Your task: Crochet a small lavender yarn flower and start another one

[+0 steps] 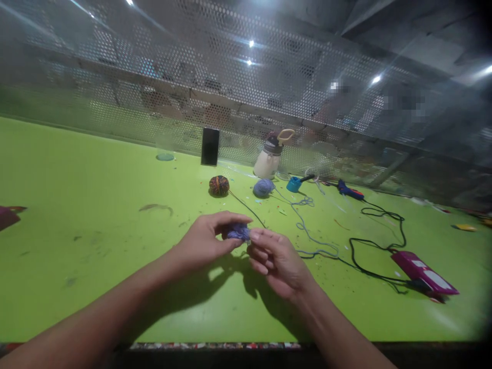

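Over the green table, my left hand (209,236) grips a small bundle of purple-blue yarn (239,232) between thumb and fingers. My right hand (274,256) pinches at the bundle's right side, its fingertips touching it; what exactly lies in that pinch is too small to make out. Beyond the hands sit a dark multicoloured yarn ball (219,185) and a lavender-blue yarn ball (264,187). From the blue ball a loose strand (303,225) winds to the right and back toward my right hand. A dark strand (248,207) runs from the multicoloured ball toward the hands.
A phone (210,147) stands upright by the perforated screen (230,77), near a pale bottle (268,159). Farther right are a blue tape-like holder (294,184), a blue glue gun (349,190), and a magenta power strip (425,272) with a black cord. Scraps dot the green table (96,205).
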### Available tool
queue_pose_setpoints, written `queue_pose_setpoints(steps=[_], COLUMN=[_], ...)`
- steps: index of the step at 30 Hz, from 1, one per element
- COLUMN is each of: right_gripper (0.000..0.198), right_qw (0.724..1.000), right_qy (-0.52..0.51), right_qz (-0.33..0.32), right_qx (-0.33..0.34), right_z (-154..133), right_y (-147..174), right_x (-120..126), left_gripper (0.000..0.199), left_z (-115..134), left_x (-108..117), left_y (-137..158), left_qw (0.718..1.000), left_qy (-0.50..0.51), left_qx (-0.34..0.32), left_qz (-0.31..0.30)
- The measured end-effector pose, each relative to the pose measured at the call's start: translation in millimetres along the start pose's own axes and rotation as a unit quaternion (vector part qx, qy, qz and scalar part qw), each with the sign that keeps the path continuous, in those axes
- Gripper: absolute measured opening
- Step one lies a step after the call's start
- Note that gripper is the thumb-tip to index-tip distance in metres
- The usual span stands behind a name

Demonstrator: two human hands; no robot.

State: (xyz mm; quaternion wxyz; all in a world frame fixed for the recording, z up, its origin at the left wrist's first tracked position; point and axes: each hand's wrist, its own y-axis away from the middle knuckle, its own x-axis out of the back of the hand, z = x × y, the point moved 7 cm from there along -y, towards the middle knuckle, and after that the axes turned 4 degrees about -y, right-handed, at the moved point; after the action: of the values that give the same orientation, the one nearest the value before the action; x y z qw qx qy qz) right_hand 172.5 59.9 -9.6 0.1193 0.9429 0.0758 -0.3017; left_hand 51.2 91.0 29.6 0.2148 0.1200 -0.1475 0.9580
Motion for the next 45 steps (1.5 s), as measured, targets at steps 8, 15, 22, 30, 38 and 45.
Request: queue_pose_setpoints(steps=[8, 15, 22, 30, 38, 45], right_gripper=[0.015, 0.015, 0.018, 0.027, 0.01, 0.012], right_qw=[0.999, 0.997, 0.991, 0.982, 0.948, 0.942], right_qy=[0.02, 0.01, 0.031, 0.094, 0.249, 0.278], right_qz=[-0.042, -0.079, -0.127, 0.026, -0.007, -0.031], right_qx=[0.004, 0.006, 0.0, 0.159, 0.197, 0.183], right_z=[-1.5, 2.9, 3.1, -27.5, -28.6, -20.6], right_y=[0.0, 4.2, 4.4, 0.0, 4.0, 8.4], right_x=[-3.1, -11.6, -13.7, 6.7, -8.5, -16.5], left_gripper=[0.023, 0.022, 0.035, 0.028, 0.036, 0.033], left_z=[-20.1, -13.6, -12.3, -8.7, -6.8, -6.8], left_x=[2.8, 0.0, -2.8, 2.0, 2.0, -3.0], left_y=[-2.4, -2.9, -1.6, -1.8, -0.5, 3.0], left_qw=[0.973, 0.971, 0.971, 0.972, 0.985, 0.954], left_qy=[0.203, 0.215, 0.216, 0.214, 0.159, 0.283], left_qx=[0.104, 0.095, 0.097, 0.084, 0.047, 0.088], left_qz=[-0.044, -0.032, -0.023, -0.038, -0.044, -0.05])
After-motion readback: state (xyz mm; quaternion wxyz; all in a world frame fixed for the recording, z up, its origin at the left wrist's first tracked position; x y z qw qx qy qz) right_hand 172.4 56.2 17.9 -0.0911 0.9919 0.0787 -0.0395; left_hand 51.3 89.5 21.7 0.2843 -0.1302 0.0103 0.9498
